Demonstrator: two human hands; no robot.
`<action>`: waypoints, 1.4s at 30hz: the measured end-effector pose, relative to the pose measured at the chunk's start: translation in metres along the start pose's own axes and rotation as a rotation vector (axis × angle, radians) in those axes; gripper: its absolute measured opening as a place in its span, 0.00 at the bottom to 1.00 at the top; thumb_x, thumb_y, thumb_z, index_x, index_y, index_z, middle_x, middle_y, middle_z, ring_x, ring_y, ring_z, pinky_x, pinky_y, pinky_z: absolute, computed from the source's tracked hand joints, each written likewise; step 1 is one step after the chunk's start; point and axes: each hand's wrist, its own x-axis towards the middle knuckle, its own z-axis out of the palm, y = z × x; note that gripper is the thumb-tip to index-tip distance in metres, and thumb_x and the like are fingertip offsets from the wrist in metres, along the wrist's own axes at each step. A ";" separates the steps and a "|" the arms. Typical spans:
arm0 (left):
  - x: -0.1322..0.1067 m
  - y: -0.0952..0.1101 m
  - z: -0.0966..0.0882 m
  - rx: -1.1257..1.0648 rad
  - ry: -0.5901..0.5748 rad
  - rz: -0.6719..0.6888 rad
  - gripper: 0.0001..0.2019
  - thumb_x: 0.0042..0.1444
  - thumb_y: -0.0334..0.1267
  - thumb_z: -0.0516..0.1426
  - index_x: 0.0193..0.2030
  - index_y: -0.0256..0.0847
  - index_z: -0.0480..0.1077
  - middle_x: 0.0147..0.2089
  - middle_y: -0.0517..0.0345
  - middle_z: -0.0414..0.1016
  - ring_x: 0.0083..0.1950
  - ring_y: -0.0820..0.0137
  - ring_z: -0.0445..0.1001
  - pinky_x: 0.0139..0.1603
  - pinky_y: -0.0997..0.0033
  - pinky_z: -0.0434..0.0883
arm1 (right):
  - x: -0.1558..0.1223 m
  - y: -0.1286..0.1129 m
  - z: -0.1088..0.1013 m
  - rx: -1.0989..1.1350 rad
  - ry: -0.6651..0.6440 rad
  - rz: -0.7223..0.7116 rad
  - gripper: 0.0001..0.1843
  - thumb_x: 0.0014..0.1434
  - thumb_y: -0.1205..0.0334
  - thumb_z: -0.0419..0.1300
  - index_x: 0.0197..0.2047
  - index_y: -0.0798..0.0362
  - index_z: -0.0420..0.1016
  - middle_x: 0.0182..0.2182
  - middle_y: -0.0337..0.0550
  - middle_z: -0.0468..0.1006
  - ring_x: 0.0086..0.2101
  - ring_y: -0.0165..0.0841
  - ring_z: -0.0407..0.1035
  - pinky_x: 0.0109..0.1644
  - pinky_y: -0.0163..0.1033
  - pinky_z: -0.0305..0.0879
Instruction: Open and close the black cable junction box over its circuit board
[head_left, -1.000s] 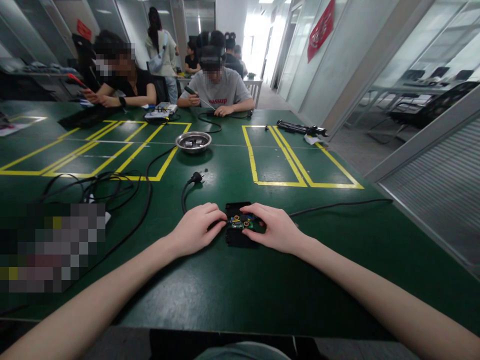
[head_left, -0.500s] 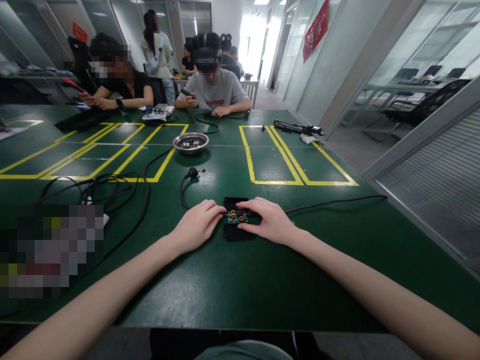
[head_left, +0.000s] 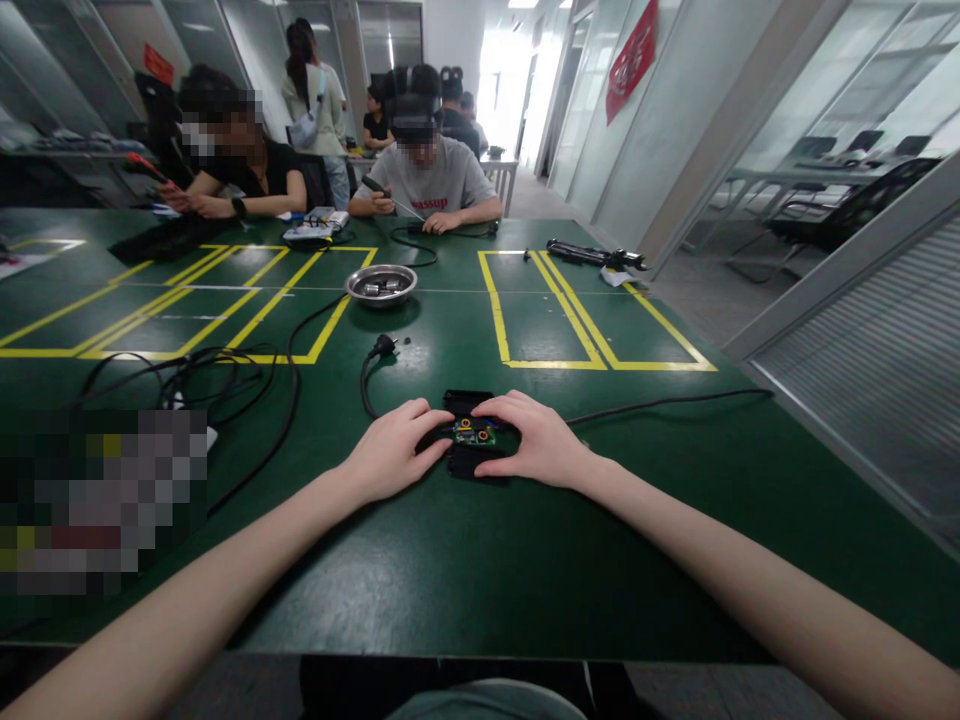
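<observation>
An opened black plastic case (head_left: 471, 402) lies on the green table with its two halves spread, one farther and one nearer. Between them sits a small green circuit board (head_left: 475, 438) with copper-coloured ring coils and thin blue wires. My left hand (head_left: 397, 448) grips the left end, thumb and forefinger on either side of a black cable. From the right, my right hand (head_left: 541, 440) spans the case, fingers at the far half and thumb on the near half. A black cable (head_left: 667, 404) runs off to the right; another leads to a plug (head_left: 384, 346).
A metal bowl (head_left: 381, 286) with small metal parts stands beyond the plug. Coiled black cables (head_left: 187, 375) and a blurred-out object (head_left: 97, 500) lie at left. Yellow tape marks the table (head_left: 420, 580). A black tool-like object (head_left: 596, 256) lies far right. Two people work opposite.
My left thumb and forefinger have spread apart at the cable end. The case has shifted slightly away from me, and my right hand keeps nearly the same place.
</observation>
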 end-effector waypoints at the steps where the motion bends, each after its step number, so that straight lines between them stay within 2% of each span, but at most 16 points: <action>1: 0.000 0.000 0.000 0.001 -0.005 -0.008 0.14 0.68 0.41 0.56 0.57 0.41 0.73 0.45 0.53 0.74 0.45 0.63 0.76 0.49 0.62 0.76 | 0.000 0.000 0.000 0.000 -0.004 0.003 0.34 0.48 0.46 0.77 0.54 0.49 0.76 0.49 0.48 0.82 0.48 0.44 0.74 0.52 0.51 0.75; 9: 0.002 0.002 -0.001 0.011 -0.029 -0.046 0.16 0.67 0.44 0.59 0.58 0.41 0.74 0.44 0.53 0.74 0.45 0.62 0.77 0.48 0.63 0.75 | 0.002 0.002 0.000 0.007 -0.017 -0.004 0.41 0.45 0.41 0.77 0.60 0.47 0.75 0.51 0.49 0.81 0.49 0.46 0.74 0.53 0.52 0.75; 19: 0.001 0.001 -0.001 0.003 -0.021 -0.031 0.17 0.65 0.43 0.62 0.58 0.41 0.74 0.45 0.53 0.74 0.45 0.63 0.77 0.46 0.64 0.75 | 0.000 0.005 -0.002 0.017 0.004 -0.003 0.40 0.49 0.44 0.77 0.61 0.48 0.74 0.53 0.50 0.81 0.51 0.46 0.75 0.55 0.54 0.74; 26: 0.000 0.001 -0.002 0.011 -0.017 -0.004 0.14 0.67 0.41 0.60 0.55 0.41 0.76 0.44 0.54 0.73 0.44 0.64 0.76 0.46 0.65 0.75 | 0.000 0.011 -0.004 0.019 0.010 -0.042 0.40 0.49 0.45 0.77 0.61 0.51 0.73 0.54 0.52 0.80 0.52 0.48 0.74 0.58 0.56 0.71; 31: 0.001 0.001 0.000 0.006 -0.019 -0.003 0.14 0.66 0.41 0.60 0.55 0.40 0.75 0.44 0.53 0.74 0.43 0.64 0.77 0.46 0.65 0.75 | -0.001 0.013 -0.003 -0.004 0.007 -0.038 0.40 0.49 0.44 0.76 0.61 0.49 0.73 0.54 0.51 0.80 0.52 0.49 0.73 0.58 0.58 0.70; 42: 0.001 -0.001 -0.001 -0.009 -0.009 -0.006 0.12 0.70 0.38 0.54 0.53 0.40 0.77 0.43 0.54 0.74 0.42 0.65 0.77 0.45 0.66 0.75 | -0.002 0.005 0.002 -0.056 0.025 0.020 0.39 0.50 0.49 0.75 0.63 0.48 0.73 0.56 0.52 0.79 0.55 0.50 0.71 0.60 0.60 0.67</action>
